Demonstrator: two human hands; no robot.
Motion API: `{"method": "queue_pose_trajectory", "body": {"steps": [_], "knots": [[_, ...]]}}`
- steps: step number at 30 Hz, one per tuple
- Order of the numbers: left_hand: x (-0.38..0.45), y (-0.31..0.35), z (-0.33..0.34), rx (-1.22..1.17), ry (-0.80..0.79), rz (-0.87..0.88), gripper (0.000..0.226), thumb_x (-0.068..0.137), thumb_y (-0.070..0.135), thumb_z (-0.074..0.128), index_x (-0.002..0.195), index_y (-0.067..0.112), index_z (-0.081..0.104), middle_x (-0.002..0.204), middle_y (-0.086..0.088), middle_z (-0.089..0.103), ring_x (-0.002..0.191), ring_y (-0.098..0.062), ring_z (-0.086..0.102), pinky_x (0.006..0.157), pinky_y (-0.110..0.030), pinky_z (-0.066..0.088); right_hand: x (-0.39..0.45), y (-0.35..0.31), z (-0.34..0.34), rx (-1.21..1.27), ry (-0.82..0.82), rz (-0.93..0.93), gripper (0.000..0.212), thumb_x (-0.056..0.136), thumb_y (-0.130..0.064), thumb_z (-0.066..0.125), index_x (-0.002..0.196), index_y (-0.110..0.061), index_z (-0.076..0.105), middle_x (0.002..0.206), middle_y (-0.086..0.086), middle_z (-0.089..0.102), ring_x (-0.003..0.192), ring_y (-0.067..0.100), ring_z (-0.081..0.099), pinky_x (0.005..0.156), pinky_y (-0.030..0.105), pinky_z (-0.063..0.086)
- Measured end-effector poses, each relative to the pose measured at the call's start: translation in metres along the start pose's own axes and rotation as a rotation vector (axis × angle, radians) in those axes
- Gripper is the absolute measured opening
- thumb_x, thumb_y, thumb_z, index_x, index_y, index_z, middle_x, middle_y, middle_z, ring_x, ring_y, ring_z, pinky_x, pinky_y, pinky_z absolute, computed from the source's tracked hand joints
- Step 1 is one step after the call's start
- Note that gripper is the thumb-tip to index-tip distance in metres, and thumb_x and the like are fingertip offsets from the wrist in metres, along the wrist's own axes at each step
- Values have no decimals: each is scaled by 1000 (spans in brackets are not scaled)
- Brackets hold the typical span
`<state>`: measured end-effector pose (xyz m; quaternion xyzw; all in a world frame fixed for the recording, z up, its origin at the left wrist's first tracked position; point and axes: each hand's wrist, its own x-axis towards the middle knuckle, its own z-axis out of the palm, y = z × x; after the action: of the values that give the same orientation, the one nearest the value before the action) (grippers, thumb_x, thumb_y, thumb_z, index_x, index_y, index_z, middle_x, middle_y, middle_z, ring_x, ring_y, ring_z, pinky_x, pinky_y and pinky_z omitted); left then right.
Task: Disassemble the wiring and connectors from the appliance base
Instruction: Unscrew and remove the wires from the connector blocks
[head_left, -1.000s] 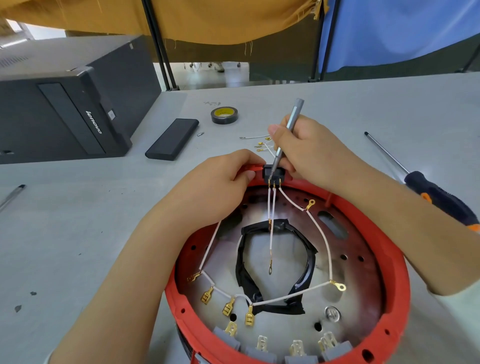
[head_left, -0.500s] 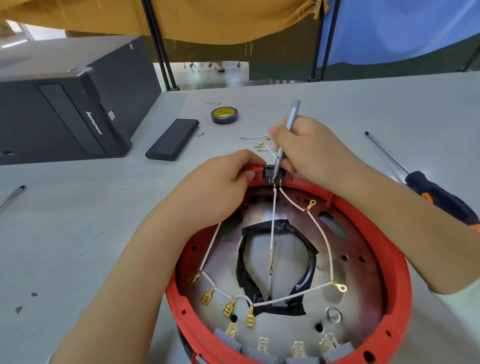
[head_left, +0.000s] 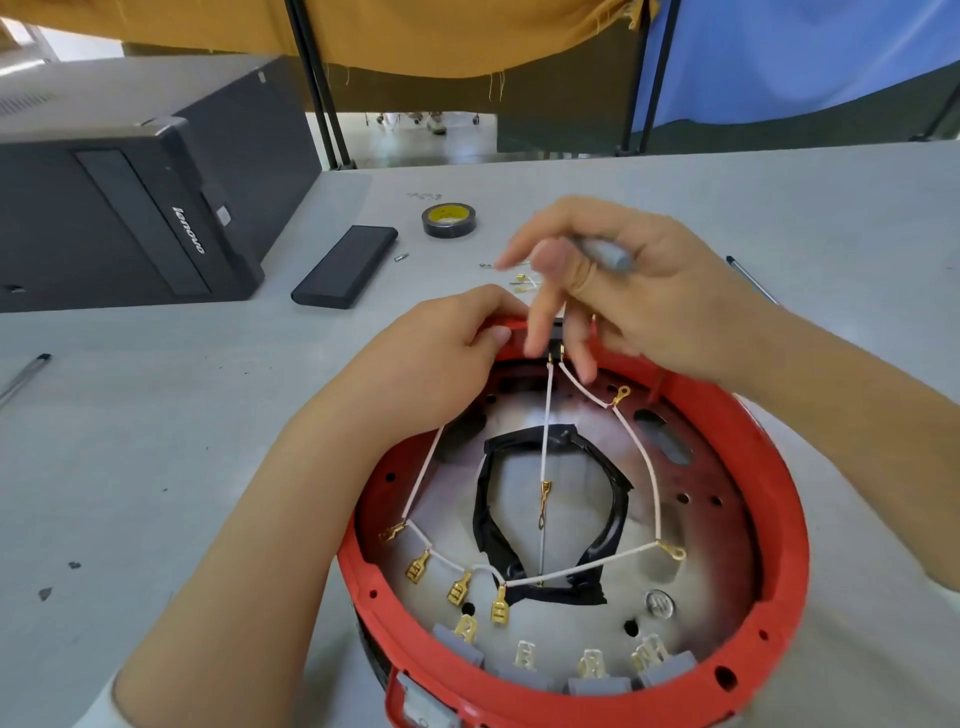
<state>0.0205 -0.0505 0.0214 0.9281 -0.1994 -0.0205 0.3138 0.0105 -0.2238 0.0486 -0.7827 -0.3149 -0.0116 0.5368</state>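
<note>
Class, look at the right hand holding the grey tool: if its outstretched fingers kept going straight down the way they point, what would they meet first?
Probably the small black connector on the red base's far rim, where the white wires plug in; the right hand's fingertips hang just above it, though motion blur leaves depth unclear.

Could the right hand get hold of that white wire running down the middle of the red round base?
Probably yes. The right hand hovers just above the top of the white wire, fingers extended, with nothing covering the wire, though it also holds a grey tool.
</note>
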Motion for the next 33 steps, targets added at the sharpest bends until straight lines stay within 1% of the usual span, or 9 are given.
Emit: {"method": "queue_pose_trajectory", "body": {"steps": [3,7,9,13,17,20,24,28,33], "knots": [[-2,2,-2,-42,-3,6,24,93,17,45,93,37,58,101,7,66,98,-14,59,87,-36,47,-21,-6,9,-209,-162,31,8,90,-19,62,92,-27,62,76,-4,69,61,3,60,56,10,43],[1,2,0,-40,7,0,28,96,16,45,117,27,59,113,6,64,107,-12,56,94,-33,43,-36,-6,23,-438,-298,67,32,83,-19,69,83,-33,39,82,-10,64,73,6,58,66,22,44],[1,1,0,-36,10,-5,29,97,16,44,121,26,57,115,6,63,108,-11,55,96,-31,42,-36,-2,24,-581,-361,61,40,83,-19,68,82,-33,30,81,-9,65,71,7,57,66,28,43],[1,1,0,-35,6,-12,30,97,16,43,121,28,57,116,7,62,107,-11,55,96,-32,42,-38,8,28,-729,-422,14,48,77,-19,68,83,-39,25,83,-20,58,72,-1,51,60,19,39],[1,0,0,-34,12,-22,30,97,18,43,120,30,56,117,8,61,109,-11,53,97,-32,42,-42,15,32,-872,-400,-142,55,71,-15,68,82,-39,20,52,-14,39,55,6,46,42,19,30],[1,0,0,-29,12,-21,30,97,18,42,120,30,56,118,7,61,109,-11,53,97,-31,41,-40,15,35,-958,-430,-273,68,62,-9,72,88,-35,15,47,-17,21,47,8,40,37,21,26],[1,0,0,-37,12,-28,29,98,18,42,120,30,57,117,7,62,108,-11,54,96,-31,42,-38,22,37,-1085,-414,-344,67,60,-5,66,90,-31,11,45,-7,27,44,15,36,34,32,25],[1,0,0,-39,13,-29,29,98,18,42,120,30,56,116,6,62,107,-12,54,96,-32,42,-38,24,36,-1115,-438,-367,58,60,-4,60,88,-28,16,45,-5,28,43,19,37,35,32,24],[0,1,0,-50,11,-31,30,98,18,42,120,31,56,116,7,62,106,-11,55,95,-31,43,-38,18,33,-1071,-461,-327,60,65,-5,56,86,-32,6,52,-7,21,45,22,39,38,34,26]]}}
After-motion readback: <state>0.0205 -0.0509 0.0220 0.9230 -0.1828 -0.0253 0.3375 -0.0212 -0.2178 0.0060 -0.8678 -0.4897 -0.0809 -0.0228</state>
